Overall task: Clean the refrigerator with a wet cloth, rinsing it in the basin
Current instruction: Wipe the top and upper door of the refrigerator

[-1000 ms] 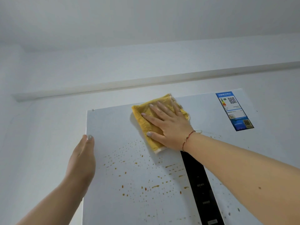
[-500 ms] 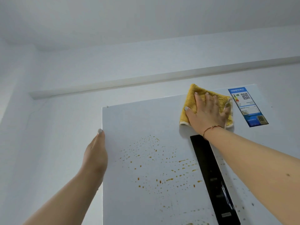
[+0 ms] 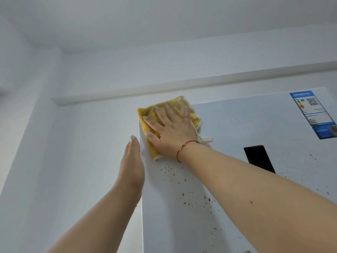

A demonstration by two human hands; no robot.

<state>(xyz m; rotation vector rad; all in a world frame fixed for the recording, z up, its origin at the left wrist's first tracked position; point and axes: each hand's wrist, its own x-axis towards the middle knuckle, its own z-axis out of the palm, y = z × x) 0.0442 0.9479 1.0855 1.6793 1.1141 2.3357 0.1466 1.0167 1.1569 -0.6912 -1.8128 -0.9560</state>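
Cloth: the yellow cloth [image 3: 168, 123] lies flat on the fridge [image 3: 224, 128] door at its top left corner, its upper edge lapping past the door's top. It looks soft, light and limp, probably damp; a thin loop hangs from its lower right corner.
Right grip: the right hand [image 3: 172, 131] presses the cloth with fingers straight and spread, palm flat, nothing pinched.
Left grip: the left hand [image 3: 131, 167] rests against the door's left edge, fingers straight and together, holding nothing.
Hold: I judge a flat palm suits wiping; for rinsing, bunching it by the middle would serve.
Door: smooth, glossy, white, likely slippery when wet. Brown spots [image 3: 186, 196] speckle it below the cloth. A black panel [image 3: 259, 158] and a blue label [image 3: 313, 114] sit to the right.
Room: white walls and ceiling close above; the basin is not in view.
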